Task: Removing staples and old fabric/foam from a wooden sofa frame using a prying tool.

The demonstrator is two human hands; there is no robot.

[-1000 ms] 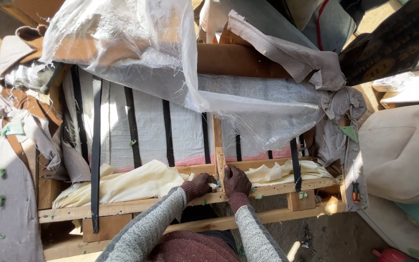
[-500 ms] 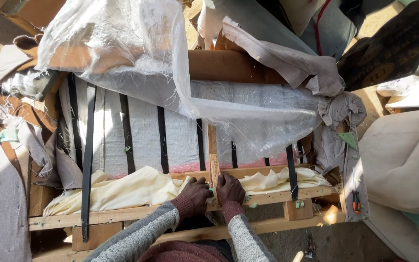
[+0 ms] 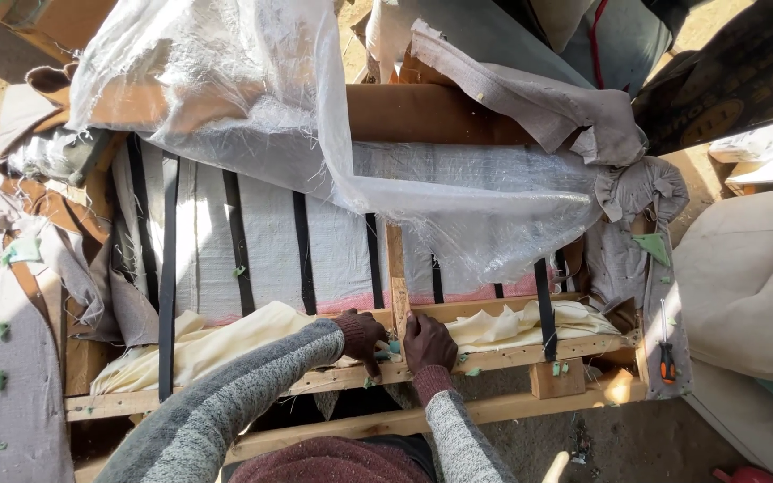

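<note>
An upturned sofa frame lies below me, its wooden rail (image 3: 512,356) running across the lower view. My left hand (image 3: 361,335) and my right hand (image 3: 426,343) press together on the rail at the foot of an upright wooden slat (image 3: 396,268). Both hands have curled fingers pinching the cream fabric (image 3: 225,344) bunched along the rail. Whether a small tool sits between the fingers is hidden. Black webbing straps (image 3: 168,268) cross a white woven backing (image 3: 270,241) behind the slat.
A clear plastic sheet (image 3: 252,98) drapes over the frame's top. Loose grey upholstery (image 3: 11,358) hangs at left and grey cloth (image 3: 574,107) at upper right. A screwdriver with an orange and black handle (image 3: 665,353) rests at right beside a beige cushion (image 3: 753,277).
The view has shifted so the frame sits slightly right and lower. Both hands stay at the slat's foot, the left arm now reaching in from further left.
</note>
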